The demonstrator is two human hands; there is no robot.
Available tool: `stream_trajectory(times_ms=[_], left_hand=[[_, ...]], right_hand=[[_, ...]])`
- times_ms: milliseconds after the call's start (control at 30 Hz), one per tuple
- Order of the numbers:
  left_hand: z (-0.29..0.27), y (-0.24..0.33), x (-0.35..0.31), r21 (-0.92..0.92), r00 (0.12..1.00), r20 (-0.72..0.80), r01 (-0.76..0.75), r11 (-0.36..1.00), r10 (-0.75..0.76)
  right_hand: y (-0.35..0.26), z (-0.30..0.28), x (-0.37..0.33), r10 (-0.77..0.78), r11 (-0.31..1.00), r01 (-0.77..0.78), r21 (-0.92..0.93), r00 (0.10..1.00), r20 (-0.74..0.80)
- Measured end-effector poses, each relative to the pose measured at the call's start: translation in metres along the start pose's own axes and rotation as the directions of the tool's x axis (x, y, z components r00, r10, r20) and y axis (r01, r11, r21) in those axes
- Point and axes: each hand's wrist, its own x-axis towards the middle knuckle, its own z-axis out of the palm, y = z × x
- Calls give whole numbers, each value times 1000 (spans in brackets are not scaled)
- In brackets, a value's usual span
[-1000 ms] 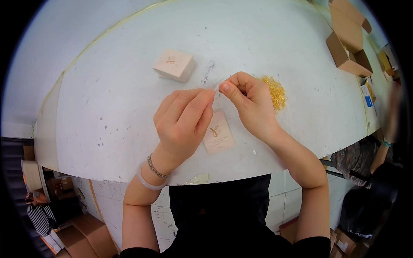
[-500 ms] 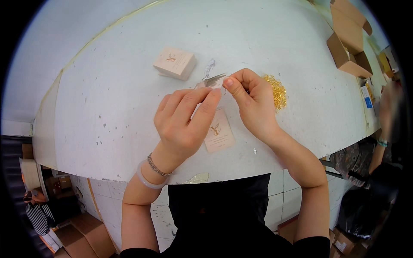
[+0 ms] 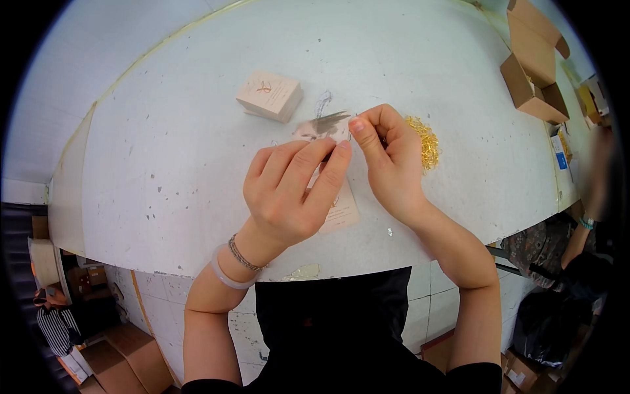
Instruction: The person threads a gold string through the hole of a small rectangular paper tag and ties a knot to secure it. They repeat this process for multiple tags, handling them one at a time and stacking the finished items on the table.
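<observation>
My left hand (image 3: 289, 187) is closed on a small pale card (image 3: 318, 126) with dark streaks printed on it, held tilted above the table. At the card's right edge, the thumb and forefinger of my right hand (image 3: 390, 157) are pinched together. Whatever is between them is too small to make out. Under my left fingers, partly covered, another cream card (image 3: 342, 213) lies flat on the table. A stack of the same cream cards (image 3: 269, 95) sits beyond my left hand. Just right of my right hand is a pile of small gold-coloured wire pieces (image 3: 425, 143).
The white table (image 3: 177, 131) has scuffs and chips. An open cardboard box (image 3: 535, 88) stands at the far right, near a small blue and white box (image 3: 560, 151). Another person's arm (image 3: 584, 226) shows at the right edge. Cartons (image 3: 125, 361) stand on the floor at lower left.
Both hands have shifted slightly right with the card. The card has tipped so more of its printed face shows, and my left hand covers more of the card lying below.
</observation>
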Motion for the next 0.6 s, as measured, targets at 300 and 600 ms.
stream_trajectory(times_ms=[300, 600], left_hand=[[-12, 3, 4, -387, 879, 231, 476, 790, -417], [-29, -15, 9, -401, 236, 831, 882, -248, -503]], right_hand=[[-9, -8, 3, -148, 970, 167, -179, 983, 111], [-6, -12, 10, 167, 984, -177, 14, 949, 266]])
